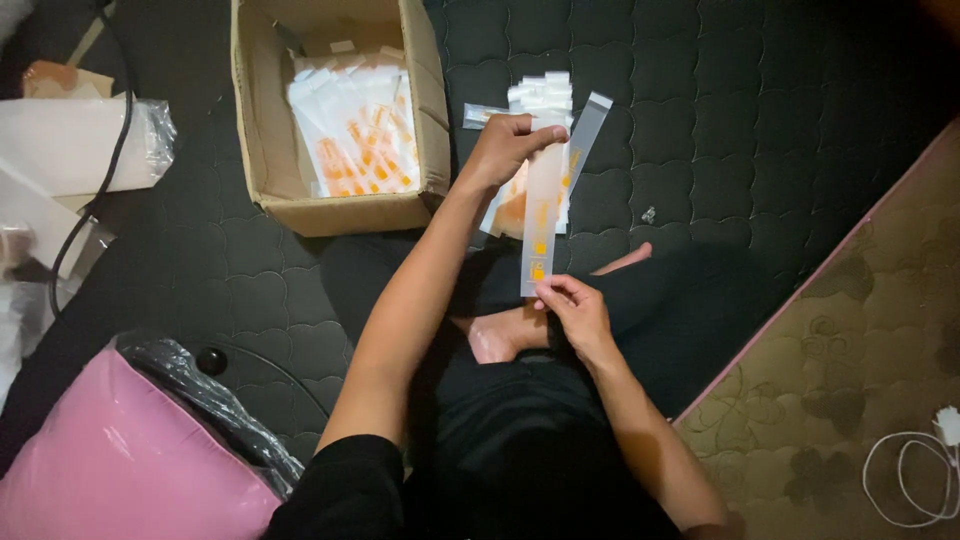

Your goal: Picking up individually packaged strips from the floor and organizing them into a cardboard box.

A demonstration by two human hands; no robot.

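My left hand point(505, 148) pinches the top of a long narrow translucent packet point(541, 225) with orange print, held upright over my lap. At the packet's lower end my right hand point(573, 312) grips it between fingers and thumb. Behind the packet lie more such sleeves point(582, 140) and a small stack of white strips point(541, 95) on the dark quilted mat. An open cardboard box point(262, 150) to the left holds several white packets with orange print point(356, 135).
A pink bag point(110, 460) with a black plastic bag point(215, 400) beside it sits at lower left. White sheets in plastic point(70, 140) and a black cable point(95, 200) lie at the left edge. A patterned rug point(850, 370) with a white cable point(915, 480) is at right.
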